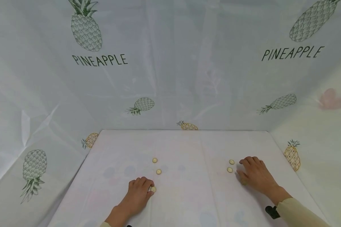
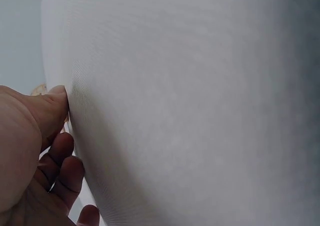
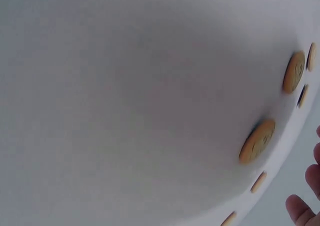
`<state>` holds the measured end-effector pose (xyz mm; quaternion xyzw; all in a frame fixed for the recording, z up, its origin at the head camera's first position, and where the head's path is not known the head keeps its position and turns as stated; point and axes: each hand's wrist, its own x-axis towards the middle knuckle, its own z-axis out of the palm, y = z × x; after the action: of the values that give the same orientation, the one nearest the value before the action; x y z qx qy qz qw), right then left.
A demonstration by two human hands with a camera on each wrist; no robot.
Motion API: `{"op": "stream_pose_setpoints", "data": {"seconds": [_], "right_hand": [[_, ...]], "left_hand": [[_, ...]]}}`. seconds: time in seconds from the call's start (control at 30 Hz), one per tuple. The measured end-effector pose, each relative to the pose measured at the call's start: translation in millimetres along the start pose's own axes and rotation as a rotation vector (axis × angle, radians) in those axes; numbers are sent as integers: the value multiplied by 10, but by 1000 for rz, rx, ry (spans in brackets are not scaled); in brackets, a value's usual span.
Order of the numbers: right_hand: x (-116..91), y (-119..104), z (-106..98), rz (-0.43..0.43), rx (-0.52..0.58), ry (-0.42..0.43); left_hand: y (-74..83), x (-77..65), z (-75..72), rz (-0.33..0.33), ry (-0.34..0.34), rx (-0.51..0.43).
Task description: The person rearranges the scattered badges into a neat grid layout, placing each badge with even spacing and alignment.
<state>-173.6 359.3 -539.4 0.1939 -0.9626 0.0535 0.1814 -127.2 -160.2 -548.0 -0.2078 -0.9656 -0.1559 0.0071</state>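
My left hand (image 1: 137, 194) pinches a small, pale, round wooden disc (image 1: 153, 189) between thumb and forefinger, low over the table. In the left wrist view the thumb (image 2: 52, 105) touches the white surface, and the fingers behind it are bent. Two more discs lie beyond that hand, a nearer one (image 1: 158, 171) and a farther one (image 1: 154, 160). On the other side, my right hand (image 1: 255, 176) holds nothing; thumb and forefinger are spread beside an upper disc (image 1: 231, 161) and a lower disc (image 1: 230, 169). Dark markings show on a close disc (image 3: 257, 141) in the right wrist view.
A white cloth with faint coloured spots covers the table (image 1: 187, 201). Pineapple-printed sheeting (image 1: 176, 78) stands behind it and along both sides. A dark strap piece (image 1: 272, 212) sits at the right wrist.
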Motion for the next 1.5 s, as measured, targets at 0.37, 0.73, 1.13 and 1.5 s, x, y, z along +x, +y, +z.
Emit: {"op": "stream_pose_setpoints", "data": {"seconds": [0.37,0.73,1.13,1.5], "right_hand": [[115,-162,91,-66,-32,-37],[147,-224,203,-152,-10,2],[218,-198,153,-238,32,40],[170,-196,149,-205,32,32]], "left_hand": [[-64,-8,105,59,102,14],[-15,-19,13,11,23,-13],[-54,0,17,2,28,0],[-3,2,-17,6,14,-9]]}}
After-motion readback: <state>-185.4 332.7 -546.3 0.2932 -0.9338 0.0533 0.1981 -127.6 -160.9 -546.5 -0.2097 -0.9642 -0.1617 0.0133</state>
